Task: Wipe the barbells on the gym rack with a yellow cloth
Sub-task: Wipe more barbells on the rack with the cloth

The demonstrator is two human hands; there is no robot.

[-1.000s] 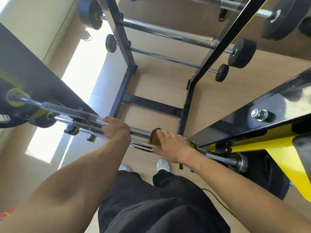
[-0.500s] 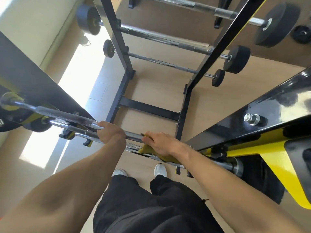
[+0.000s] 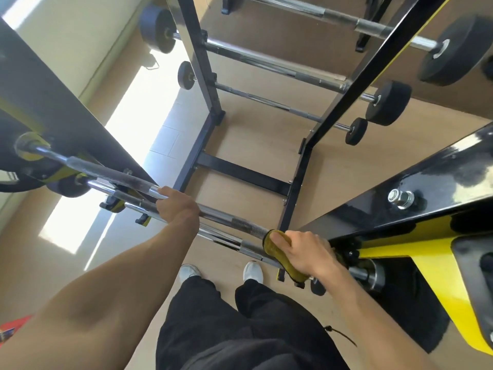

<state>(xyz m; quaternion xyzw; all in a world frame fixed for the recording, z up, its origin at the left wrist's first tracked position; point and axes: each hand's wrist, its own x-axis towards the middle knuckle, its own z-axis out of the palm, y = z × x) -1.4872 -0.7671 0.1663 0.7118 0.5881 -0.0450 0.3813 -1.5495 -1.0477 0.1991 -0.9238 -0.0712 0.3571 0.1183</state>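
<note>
One head-worn wide-angle view looks steeply down, close over the hands, toward the floor (image 3: 266,145)

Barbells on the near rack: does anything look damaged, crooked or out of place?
Nothing stands out. The left hand grips the top barbell, the right hand wraps the yellow cloth around it near the rack upright. No damage shows.

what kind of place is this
Most likely a gym or weight room: barbells with black weight plates rest on a black rack, and the right hand wipes a chrome bar with a yellow cloth.
</note>
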